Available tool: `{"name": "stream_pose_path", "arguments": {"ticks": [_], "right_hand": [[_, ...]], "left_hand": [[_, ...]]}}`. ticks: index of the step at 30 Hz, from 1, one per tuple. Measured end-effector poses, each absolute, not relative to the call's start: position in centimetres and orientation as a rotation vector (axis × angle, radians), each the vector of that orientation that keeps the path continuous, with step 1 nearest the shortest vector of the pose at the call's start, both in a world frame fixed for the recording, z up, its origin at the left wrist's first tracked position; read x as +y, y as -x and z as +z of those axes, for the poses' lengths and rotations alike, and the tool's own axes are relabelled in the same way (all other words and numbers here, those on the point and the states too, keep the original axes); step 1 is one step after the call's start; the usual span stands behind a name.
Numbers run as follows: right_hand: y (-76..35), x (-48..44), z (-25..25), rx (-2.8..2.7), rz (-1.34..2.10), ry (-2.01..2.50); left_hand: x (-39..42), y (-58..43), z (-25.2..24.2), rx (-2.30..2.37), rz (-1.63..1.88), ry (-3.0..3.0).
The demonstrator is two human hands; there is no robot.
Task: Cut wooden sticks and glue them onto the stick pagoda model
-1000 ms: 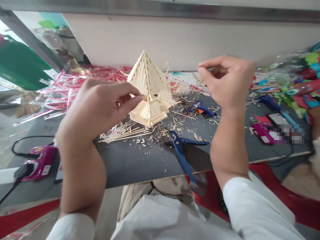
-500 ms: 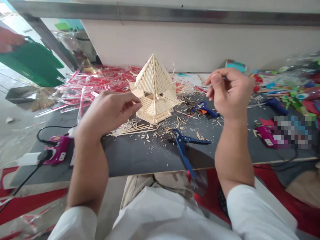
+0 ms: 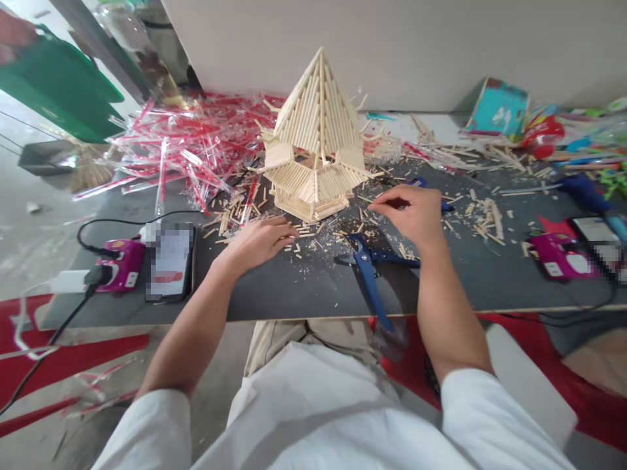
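Observation:
A pagoda-like model [image 3: 317, 124] built of pale thin wooden sticks stands on the dark table, its pointed roof upright. In front of its base on the left, my left hand [image 3: 257, 245] is low over the tabletop, fingers curled and pressed together among loose sticks; whatever they hold is hidden. To the right of the base, my right hand [image 3: 414, 212] makes a pinch. A short stick [image 3: 364, 198] shows by its fingertips, but I cannot tell whether it is held. Blue-handled cutters [image 3: 369, 274] lie open between my forearms, one handle over the table edge.
Red-and-clear plastic wrappers [image 3: 196, 147] are heaped at the back left. Stick offcuts [image 3: 487, 222] litter the table. A phone [image 3: 170, 264] and a purple power strip [image 3: 122, 264] lie left; another purple strip [image 3: 563, 254] and a blue glue gun [image 3: 585, 192] lie right.
Both hands have come down toward the table, the left to the sticks before the model, the right inward beside its base. The view has tilted down, and the phone now shows.

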State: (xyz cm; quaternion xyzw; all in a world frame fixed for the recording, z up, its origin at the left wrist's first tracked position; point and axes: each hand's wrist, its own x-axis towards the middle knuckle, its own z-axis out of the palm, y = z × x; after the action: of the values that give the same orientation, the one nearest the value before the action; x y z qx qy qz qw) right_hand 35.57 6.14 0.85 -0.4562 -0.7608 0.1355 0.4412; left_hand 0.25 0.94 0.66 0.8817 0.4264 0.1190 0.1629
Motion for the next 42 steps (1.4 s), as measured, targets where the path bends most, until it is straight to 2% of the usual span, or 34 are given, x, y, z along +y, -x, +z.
{"name": "stream_pose_path", "arguments": {"ticks": [7,18,24,30,36,42], "right_hand": [[-35.0,5.8,0.8,-2.011,0.397,1.222],[-37.8,1.7,1.7,-1.718,0.329,1.418],[-43.7,-0.5,-1.5,-1.446,0.253,1.622],[-43.7,-4.3,-2.2,-1.812,0.17,1.769],[-37.4,-8.6,-1.7,-2.314,0.316,1.725],[-34.7,-9.5,-1.5,-2.385,0.16,1.891]], "left_hand": [[1.1,-1.0,-0.4,1.175,0.246,-2.567],[0.3,-1.9,0.4,1.192,0.185,-2.693],[0.5,-2.3,0.0,1.215,0.421,-2.402],[0.3,-3.4,-0.5,1.057,0.866,-1.821],[0.6,-3.8,-1.2,1.005,0.96,-1.581],[0.6,-4.3,-1.4,1.029,1.002,-1.478]]}}
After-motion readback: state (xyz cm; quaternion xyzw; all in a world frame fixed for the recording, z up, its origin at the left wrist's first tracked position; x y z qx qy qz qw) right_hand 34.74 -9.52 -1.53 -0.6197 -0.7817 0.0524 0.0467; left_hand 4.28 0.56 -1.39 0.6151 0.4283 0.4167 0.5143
